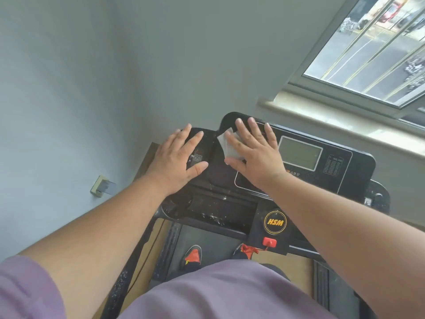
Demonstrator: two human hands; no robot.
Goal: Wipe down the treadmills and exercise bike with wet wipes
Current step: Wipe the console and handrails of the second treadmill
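standing on treadmill belt [207,240], facing treadmill console [340,178] below window [368,47]. both arms extended forward over console's left half.

right hand [253,153]: fingers straight and spread, palm down, pressing flat on white wet wipe [226,147]. no curl, no pinch; wipe held by downward pressure only. wipe lying on console's upper left area, just left of grey display [300,153], partly covered by palm and fingers, exposed corner showing toward thumb side and upper left. fingertips reaching dark raised pad [230,118] at console's top edge.

left hand [177,162]: fingers straight and spread, resting flat on console's left wing, over small printed label [197,156]. holding nothing. judged as bracing only.

key relation: wipe under right hand, not left; left hand beside it, apart by a narrow strip of bare black panel. console's long axis running left to right across view, tilted down to the right. unwiped display and button panel [333,165] lying to right of wipe, so next stroke likely a sweep rightward along that axis by right hand.

white specks visible on lower tray [213,210] and left upright; lower tray judged not yet cleaned. 1 treadmill in view; exercise bike not in view. task judged early.

risk: wipe bunching under palm during stroke.
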